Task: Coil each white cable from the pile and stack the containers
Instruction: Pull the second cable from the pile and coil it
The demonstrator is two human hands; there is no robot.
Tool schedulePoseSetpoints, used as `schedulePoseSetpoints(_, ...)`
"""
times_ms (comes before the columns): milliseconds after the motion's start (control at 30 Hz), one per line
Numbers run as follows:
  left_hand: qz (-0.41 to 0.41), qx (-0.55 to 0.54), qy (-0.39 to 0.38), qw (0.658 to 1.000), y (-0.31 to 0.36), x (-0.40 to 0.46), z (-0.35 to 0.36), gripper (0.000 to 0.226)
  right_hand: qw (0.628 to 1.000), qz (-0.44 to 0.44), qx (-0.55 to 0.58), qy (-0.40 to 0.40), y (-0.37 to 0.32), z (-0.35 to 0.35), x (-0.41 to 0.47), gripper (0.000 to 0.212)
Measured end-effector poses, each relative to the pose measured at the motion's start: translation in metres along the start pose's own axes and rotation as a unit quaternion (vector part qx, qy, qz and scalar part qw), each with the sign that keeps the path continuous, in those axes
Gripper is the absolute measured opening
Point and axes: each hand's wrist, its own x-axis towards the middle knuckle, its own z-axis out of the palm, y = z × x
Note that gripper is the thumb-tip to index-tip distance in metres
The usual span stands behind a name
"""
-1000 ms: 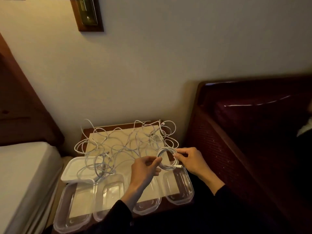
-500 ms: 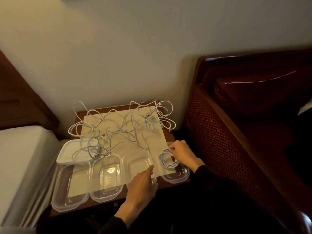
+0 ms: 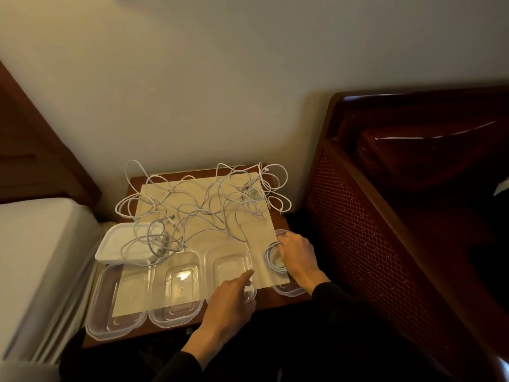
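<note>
Head cam only: right hand (image 3: 298, 256) has come down w/ the coiled cable (image 3: 272, 257) into the far-right clear container (image 3: 289, 290), fingers closed on the coil, whereas 1 s ago both hands held that coil up above the table. Left hand (image 3: 231, 296) has let go since then; it's empty now, fingers loosely spread, forefinger over the rim of the third clear container (image 3: 228, 264). Looks like one cable is about done, release pending. Cable pile (image 3: 203, 205) lies tangled on the paper sheet (image 3: 192, 188), partly draped over the white lid (image 3: 118, 248) at left. Two more clear containers (image 3: 121, 301) sit empty, nothing stacked yet.
</note>
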Motion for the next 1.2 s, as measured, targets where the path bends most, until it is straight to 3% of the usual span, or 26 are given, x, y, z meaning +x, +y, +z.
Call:
schedulePoseSetpoints(267, 0.020, 0.007, -0.013, 1.000, -0.009, 0.006, 0.000, 0.067, 1.000, -0.019, -0.008, 0.006, -0.005, 0.009, -0.009, 0.043)
schedulePoseSetpoints(400, 0.018, 0.011, -0.006, 1.000, -0.007, 0.008, -0.009, 0.064, 0.998, -0.028, -0.035, 0.049, -0.015, -0.002, -0.010, 0.032)
schedulePoseSetpoints(500, 0.022, 0.030, 0.055, 0.998, -0.006, 0.014, -0.026, 0.042, 0.995, -0.064, 0.007, 0.079, -0.033, -0.011, -0.003, 0.029)
schedulePoseSetpoints(633, 0.010, 0.063, 0.185, 0.981, -0.017, 0.032, -0.057, 0.019, 0.988, -0.098, 0.117, 0.005, -0.066, -0.013, 0.020, 0.026)
schedulePoseSetpoints(733, -0.020, 0.078, 0.222, 0.972, -0.028, 0.050, -0.086, 0.017, 0.985, -0.080, 0.151, -0.032, -0.086, -0.006, 0.042, 0.026)
schedulePoseSetpoints(867, -0.030, 0.096, 0.259, 0.961, -0.035, 0.075, -0.118, 0.026, 0.983, -0.055, 0.165, -0.064, -0.103, 0.007, 0.070, 0.044)
schedulePoseSetpoints(933, -0.034, 0.100, 0.244, 0.964, -0.038, 0.086, -0.126, 0.036, 0.980, -0.030, 0.170, -0.098, -0.108, 0.016, 0.081, 0.044)
schedulePoseSetpoints(1067, -0.005, 0.105, 0.131, 0.986, -0.044, 0.105, -0.134, 0.060, 0.974, -0.044, 0.205, -0.091, -0.116, 0.015, 0.096, 0.010)
schedulePoseSetpoints(1133, 0.025, 0.100, 0.132, 0.986, -0.043, 0.115, -0.144, 0.048, 0.963, -0.075, 0.251, -0.057, -0.122, -0.005, 0.104, 0.012)
schedulePoseSetpoints(1200, 0.074, 0.090, 0.204, 0.972, -0.035, 0.126, -0.167, 0.019, 0.950, -0.111, 0.289, -0.031, -0.127, -0.033, 0.114, 0.015)
